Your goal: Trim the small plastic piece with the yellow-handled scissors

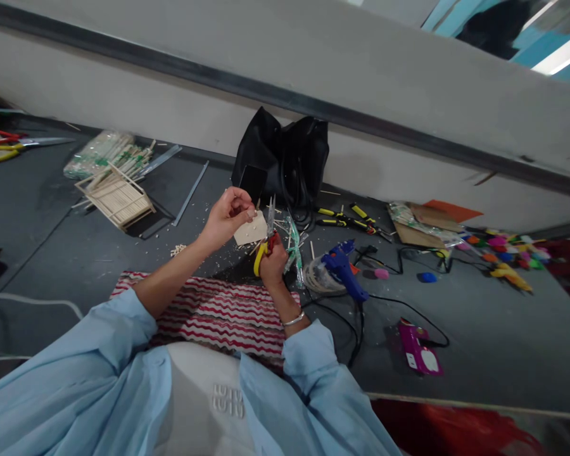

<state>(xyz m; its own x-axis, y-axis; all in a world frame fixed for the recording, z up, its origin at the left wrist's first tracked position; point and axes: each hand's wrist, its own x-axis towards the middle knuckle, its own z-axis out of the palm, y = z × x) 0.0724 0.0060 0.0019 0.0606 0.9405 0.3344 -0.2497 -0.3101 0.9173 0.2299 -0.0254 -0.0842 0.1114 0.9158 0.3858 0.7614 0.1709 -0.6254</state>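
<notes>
On my far left I see big scissors (42, 143) lying on the grey table (137, 259). Next come a bag of sticks (99, 152), a little stick frame (116, 201) leaning by it, and a thin flat strip (190, 193). The left hand (235, 212) is over the edge of a pale card (247, 233), its fingers curled in; I cannot tell if they pinch something small. The card lies on the table, between my two hands. The right hand (273, 261) is wrapped around the small scissors (270, 220), and their blades point away from me, just beside the card. To the right I see a blue glue gun (346, 266) by a tub (317, 275), then a pink box (418, 348) and lots of bright fluffy balls (503, 250)
</notes>
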